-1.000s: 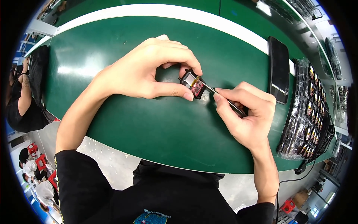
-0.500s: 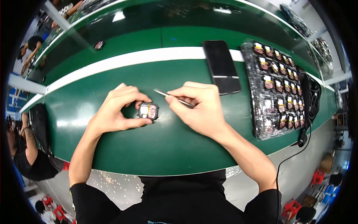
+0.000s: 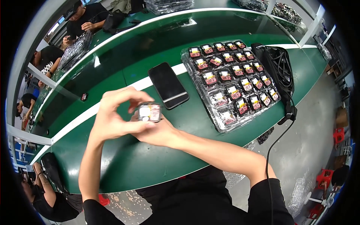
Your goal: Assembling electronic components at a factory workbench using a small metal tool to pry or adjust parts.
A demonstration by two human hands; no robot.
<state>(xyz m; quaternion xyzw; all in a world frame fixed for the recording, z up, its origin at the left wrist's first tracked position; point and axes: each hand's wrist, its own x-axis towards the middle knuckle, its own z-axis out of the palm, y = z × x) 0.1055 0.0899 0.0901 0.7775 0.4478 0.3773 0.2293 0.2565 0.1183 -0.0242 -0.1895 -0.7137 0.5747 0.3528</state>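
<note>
A small black tray-shaped pack (image 3: 150, 112) with a white, yellow and reddish printed face is pinched between the thumb and fingers of my left hand (image 3: 112, 116), raised over the green table. My right hand (image 3: 161, 132) lies just behind and below the pack. Its fingers are hidden by my left hand and the pack, so I cannot see what they hold. The thin metal tool from the earlier view does not show now. To the right, a clear plastic tray (image 3: 205, 98) carries rows of similar small packs.
A black smartphone (image 3: 168, 85) lies beyond my hands, across a white strip. Right of the tray sits a black bag with coiled cable (image 3: 279, 67). One small pack (image 3: 84, 97) lies far left. Other people work at the far left, and a black cable hangs over my right arm.
My view has swung to the right. The right hand, which held a thin metal tool apart from the pack, has come in behind it. My left hand still grips the pack, now lifted.
</note>
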